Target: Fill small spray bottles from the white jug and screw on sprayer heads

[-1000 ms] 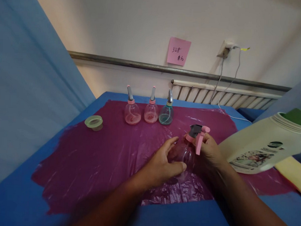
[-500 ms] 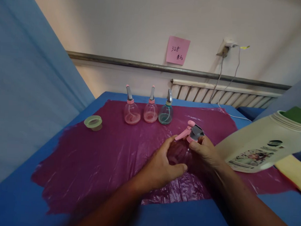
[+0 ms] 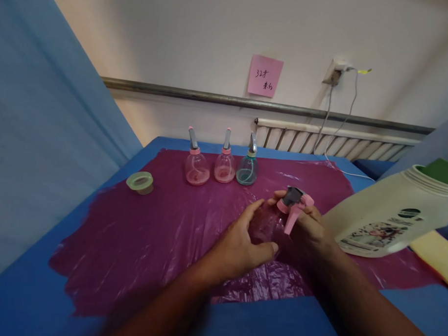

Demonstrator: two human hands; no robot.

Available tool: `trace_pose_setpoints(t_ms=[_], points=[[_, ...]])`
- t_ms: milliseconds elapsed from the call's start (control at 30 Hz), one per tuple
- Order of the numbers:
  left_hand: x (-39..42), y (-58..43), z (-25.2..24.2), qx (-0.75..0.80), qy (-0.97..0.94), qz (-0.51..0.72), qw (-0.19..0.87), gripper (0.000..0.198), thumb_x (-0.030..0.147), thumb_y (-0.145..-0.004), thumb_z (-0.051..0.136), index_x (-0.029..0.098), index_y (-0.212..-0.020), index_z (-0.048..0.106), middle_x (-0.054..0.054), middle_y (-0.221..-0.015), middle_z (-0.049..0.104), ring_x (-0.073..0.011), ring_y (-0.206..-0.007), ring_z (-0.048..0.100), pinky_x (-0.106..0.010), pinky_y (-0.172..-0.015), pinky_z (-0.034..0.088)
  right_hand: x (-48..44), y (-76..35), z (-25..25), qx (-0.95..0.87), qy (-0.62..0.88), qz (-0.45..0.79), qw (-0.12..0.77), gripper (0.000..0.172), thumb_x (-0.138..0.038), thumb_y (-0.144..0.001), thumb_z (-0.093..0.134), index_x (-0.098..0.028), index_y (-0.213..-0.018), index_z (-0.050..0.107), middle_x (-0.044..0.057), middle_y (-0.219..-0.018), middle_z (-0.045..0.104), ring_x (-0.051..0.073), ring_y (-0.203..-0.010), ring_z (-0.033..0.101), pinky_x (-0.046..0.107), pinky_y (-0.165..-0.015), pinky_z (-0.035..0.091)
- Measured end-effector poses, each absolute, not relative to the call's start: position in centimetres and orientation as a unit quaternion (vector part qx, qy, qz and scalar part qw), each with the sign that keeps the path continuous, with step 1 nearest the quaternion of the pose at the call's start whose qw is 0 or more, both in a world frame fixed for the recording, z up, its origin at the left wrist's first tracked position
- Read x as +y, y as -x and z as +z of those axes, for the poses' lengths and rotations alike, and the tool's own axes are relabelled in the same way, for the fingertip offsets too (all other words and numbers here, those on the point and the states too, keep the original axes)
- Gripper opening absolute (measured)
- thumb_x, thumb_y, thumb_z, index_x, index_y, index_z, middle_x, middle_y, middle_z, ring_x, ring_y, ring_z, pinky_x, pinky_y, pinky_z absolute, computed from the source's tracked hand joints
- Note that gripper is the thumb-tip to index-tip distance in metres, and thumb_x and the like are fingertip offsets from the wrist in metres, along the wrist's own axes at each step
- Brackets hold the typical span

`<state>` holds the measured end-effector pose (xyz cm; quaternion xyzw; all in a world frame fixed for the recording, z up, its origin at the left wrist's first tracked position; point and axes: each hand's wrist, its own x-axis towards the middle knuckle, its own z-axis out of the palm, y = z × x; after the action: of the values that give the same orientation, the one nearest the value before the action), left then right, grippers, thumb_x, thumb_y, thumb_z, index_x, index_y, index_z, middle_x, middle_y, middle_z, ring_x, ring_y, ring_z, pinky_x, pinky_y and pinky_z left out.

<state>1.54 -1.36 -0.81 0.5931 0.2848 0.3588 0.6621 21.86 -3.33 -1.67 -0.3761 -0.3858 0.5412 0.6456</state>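
A clear pink spray bottle (image 3: 266,222) is between my hands, low over the plastic sheet. Around the bottle's round body curls my left hand (image 3: 246,244), thumb in front and fingers behind. My right hand (image 3: 306,222) grips the bottle's pink and grey spray head (image 3: 295,204), whose pink trigger points down toward me. Some of the right fingers are hidden behind the head. Whether the collar sits fully on the neck I cannot tell. Further back stand two pink spray bottles (image 3: 197,169) (image 3: 224,169) and one teal spray bottle (image 3: 247,170), each with a little liquid inside.
A purple plastic sheet (image 3: 151,234) covers much of the blue table (image 3: 262,321). At the left sits a small lidded tub (image 3: 140,182). Close to my right forearm, a large white jug (image 3: 387,218) with a green cap leans over a yellow item (image 3: 436,254). A blue curtain (image 3: 45,132) hangs left.
My right hand has turned the spray head, so the trigger swings from pointing left to pointing down toward me. My left hand stays on the bottle's body.
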Motion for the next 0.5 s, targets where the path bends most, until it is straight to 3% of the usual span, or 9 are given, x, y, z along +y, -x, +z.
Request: trace_pose_setpoints(t_ms=[167, 367, 500], points=[[-1.5, -1.4, 0.3, 0.277, -0.567, 0.333, 0.701, 0.097, 0.015, -0.082, 0.084, 0.029, -0.172, 0.051, -0.014, -0.171, 0.062, -0.0390, -0.148, 0.067, -0.047, -0.111, 0.063, -3.8, -22.0, -0.6, -0.388, 0.377, 0.533, 0.651, 0.040, -0.051, -0.091, 0.091, -0.033, -0.127, 0.088, 0.009, -0.127, 0.088, 0.037, -0.132, 0.079, 0.056, -0.121, 0.059], [-0.8, -0.9, 0.9, 0.191, -0.535, 0.282, 0.773, 0.096, 0.017, -0.086, 0.083, 0.032, -0.175, 0.049, -0.012, -0.164, 0.067, -0.0320, -0.132, 0.074, -0.034, -0.092, 0.060, -4.2, -22.1, 0.5, -0.375, 0.355, 0.579, 0.630, 0.034, -0.052, -0.091, 0.091, -0.030, -0.116, 0.091, 0.010, -0.126, 0.089, 0.037, -0.126, 0.081, 0.055, -0.120, 0.061], [-0.9, -0.8, 0.7, 0.205, -0.537, 0.300, 0.761, 0.098, 0.015, -0.082, 0.084, 0.030, -0.173, 0.051, -0.013, -0.158, 0.070, -0.0302, -0.127, 0.074, -0.032, -0.088, 0.060, -4.0, -22.4, -0.1, -0.396, 0.348, 0.586, 0.615, 0.033, -0.049, -0.095, 0.089, -0.029, -0.123, 0.089, 0.011, -0.129, 0.088, 0.036, -0.125, 0.081, 0.056, -0.115, 0.063]])
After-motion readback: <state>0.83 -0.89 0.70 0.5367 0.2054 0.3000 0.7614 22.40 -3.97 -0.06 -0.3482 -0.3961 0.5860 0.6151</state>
